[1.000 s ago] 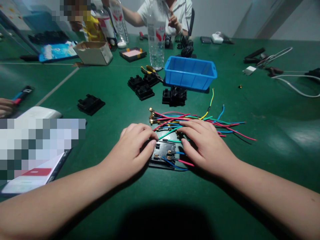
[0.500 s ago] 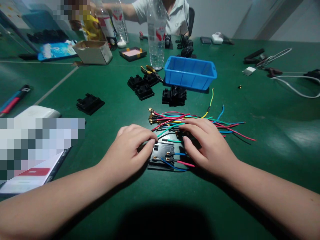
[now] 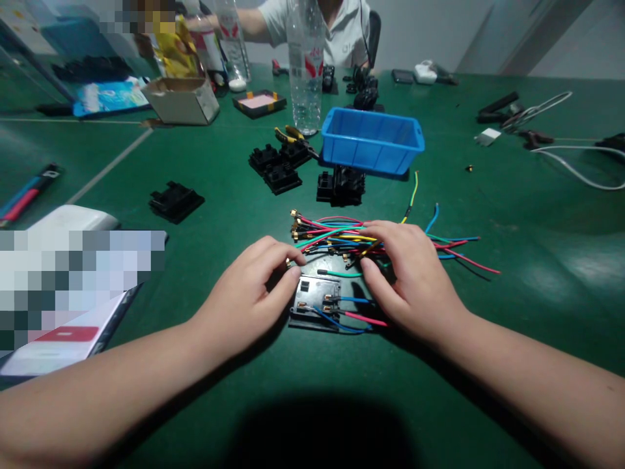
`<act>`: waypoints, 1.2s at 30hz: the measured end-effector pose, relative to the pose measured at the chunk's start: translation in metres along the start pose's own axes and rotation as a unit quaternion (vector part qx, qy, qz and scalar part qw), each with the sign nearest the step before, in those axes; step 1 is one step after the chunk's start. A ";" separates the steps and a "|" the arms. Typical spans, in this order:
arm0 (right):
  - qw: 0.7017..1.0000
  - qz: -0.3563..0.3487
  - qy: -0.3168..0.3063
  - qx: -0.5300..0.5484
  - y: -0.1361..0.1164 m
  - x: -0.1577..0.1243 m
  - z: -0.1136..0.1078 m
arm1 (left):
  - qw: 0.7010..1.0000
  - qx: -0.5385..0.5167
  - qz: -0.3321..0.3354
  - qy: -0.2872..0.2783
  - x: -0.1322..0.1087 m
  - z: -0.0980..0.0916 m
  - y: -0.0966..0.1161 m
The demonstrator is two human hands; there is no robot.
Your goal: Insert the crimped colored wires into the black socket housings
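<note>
A black plastic base (image 3: 315,290) lies on the green table, with blue and red wires (image 3: 364,319) on its metal contacts. My left hand (image 3: 254,280) is curled at the base's upper left, thumb and index finger near each other beside a small gold terminal (image 3: 289,263); whether they grip it is unclear. My right hand (image 3: 413,273) is on the right, thumb and fingers apart, over the pile of coloured wires (image 3: 336,238). A green wire (image 3: 342,273) runs under it. What its fingertips touch is partly hidden.
Behind the wires stand a blue bin (image 3: 371,143), several black bases (image 3: 278,169) and yellow-handled pliers (image 3: 293,135). A clear bottle (image 3: 306,78) and a cardboard box (image 3: 183,101) are farther back. A phone (image 3: 112,293) lies left. A person sits across the table.
My left hand has shifted slightly up, its thumb clear of the base's upper edge. My right hand has moved slightly right and tilted. Across the table, the yellow packet has moved.
</note>
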State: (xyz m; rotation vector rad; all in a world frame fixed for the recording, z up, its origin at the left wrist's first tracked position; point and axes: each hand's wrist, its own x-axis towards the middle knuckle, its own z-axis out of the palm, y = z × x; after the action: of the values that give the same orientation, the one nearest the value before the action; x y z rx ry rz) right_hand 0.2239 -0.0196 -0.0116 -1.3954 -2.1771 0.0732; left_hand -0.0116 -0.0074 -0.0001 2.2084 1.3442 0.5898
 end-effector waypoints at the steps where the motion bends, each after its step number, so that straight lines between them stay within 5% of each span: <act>1: 1.000 -0.004 -0.002 0.004 0.000 0.000 0.000 | 1.000 -0.004 0.001 0.001 0.000 0.000 0.000; 10: 0.989 -0.132 -0.046 0.043 0.000 -0.001 -0.001 | 0.996 -0.031 0.084 -0.007 -0.002 -0.003 0.003; 20: 0.990 -0.127 0.012 0.063 -0.001 -0.004 -0.002 | 0.993 -0.010 0.113 -0.013 -0.002 -0.001 0.002; 36: 0.997 -0.012 -0.039 -0.068 -0.002 0.000 -0.001 | 0.995 -0.018 0.094 -0.016 -0.001 0.001 -0.001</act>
State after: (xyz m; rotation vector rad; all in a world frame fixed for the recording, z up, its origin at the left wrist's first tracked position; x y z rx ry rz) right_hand 0.2228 -0.0208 -0.0105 -1.4620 -2.2992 -0.0299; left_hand -0.0118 -0.0080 -0.0017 2.3204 1.1098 0.6386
